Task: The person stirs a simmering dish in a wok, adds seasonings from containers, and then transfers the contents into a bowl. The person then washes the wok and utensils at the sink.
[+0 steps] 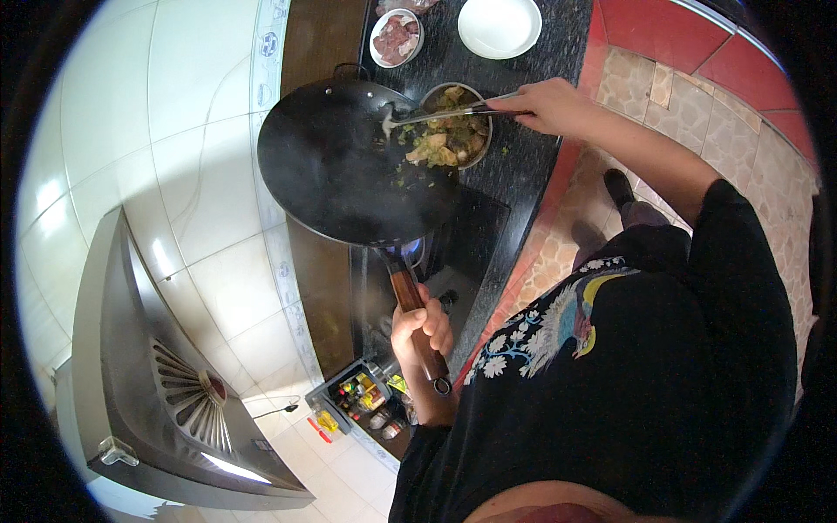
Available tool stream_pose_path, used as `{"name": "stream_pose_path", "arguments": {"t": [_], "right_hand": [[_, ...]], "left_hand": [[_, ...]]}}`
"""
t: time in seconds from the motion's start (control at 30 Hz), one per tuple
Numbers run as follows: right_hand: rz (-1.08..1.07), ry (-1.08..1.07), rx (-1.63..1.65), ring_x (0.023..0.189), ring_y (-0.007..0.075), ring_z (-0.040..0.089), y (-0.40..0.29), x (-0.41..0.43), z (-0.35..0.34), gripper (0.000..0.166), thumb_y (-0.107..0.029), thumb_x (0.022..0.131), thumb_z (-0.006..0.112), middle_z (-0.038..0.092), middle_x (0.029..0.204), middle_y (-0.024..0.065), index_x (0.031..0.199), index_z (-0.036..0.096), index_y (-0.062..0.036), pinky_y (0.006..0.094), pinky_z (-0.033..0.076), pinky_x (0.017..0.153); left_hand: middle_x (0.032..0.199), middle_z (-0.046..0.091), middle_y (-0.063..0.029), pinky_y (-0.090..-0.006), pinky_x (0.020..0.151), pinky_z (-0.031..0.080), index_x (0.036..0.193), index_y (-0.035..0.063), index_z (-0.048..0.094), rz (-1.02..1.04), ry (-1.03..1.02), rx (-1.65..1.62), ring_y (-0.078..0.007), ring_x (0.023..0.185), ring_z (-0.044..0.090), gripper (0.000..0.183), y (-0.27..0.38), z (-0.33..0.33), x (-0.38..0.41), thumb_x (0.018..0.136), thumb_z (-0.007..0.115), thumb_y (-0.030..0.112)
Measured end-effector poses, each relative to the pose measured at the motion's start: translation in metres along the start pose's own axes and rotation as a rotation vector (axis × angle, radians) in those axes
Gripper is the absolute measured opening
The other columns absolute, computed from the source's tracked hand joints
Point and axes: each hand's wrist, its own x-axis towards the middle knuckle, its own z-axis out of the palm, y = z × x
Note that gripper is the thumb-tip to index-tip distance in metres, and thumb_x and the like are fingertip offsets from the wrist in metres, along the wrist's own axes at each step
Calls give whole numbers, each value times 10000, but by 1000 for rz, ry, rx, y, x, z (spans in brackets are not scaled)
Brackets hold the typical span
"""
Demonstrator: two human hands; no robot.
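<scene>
My left hand (422, 327) grips the wooden handle (410, 294) of a large black wok (340, 170), tilted so that its rim overlaps a round metal bowl (489, 134). In my right hand (549, 108) is a long-handled metal cooking utensil (451, 114); its head rests inside the wok near the rim and looks whitish. Cooked food (438, 149), chunks with chopped green pieces, lies at the wok's edge and in the bowl. Light steam hangs over the wok. Where the wok's edge ends and the food in the bowl begins is partly hidden.
A blue flame (412, 248) burns on the stove beside the wok's handle. Raw meat in a white bowl (373, 49) and a white dish (500, 27) stand on the black counter (516, 176). A range hood (189, 405) and a bin of bottles (337, 386) are at lower left.
</scene>
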Motion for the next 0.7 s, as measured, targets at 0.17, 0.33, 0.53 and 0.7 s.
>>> {"name": "stream_pose_path", "arguments": {"t": [0.17,0.33,0.53,0.7], "right_hand": [[6,-144,-207,680,296,594,13,-31,-35,477,-152,773,549,573,740,122,1222,522,-312,415,474,581],[64,-136,-327,684,295,593,2,-44,-82,495,-124,754,565,579,737,111,1213,534,-305,413,473,590],[33,-83,274,700,251,610,-8,-20,-28,486,-145,726,664,648,831,65,1177,575,-304,323,462,606],[40,-206,388,711,262,605,-9,-19,-7,454,-117,737,643,648,838,93,1160,590,-276,344,459,639]], "left_hand": [[567,437,-57,-300,310,396,1052,9,461,-1,-32,-18,-157,381,445,275,0,-11,0,795,528,81],[583,442,-60,-308,317,396,1063,17,460,-10,-53,-26,-158,399,457,271,-2,-21,2,808,523,80],[582,443,-58,-301,313,386,1057,21,461,-15,-54,-39,-158,396,452,253,-1,-17,3,816,514,75],[578,441,-58,-297,302,374,1052,22,471,-12,-73,-38,-155,385,440,255,-1,-21,3,808,520,80]]}}
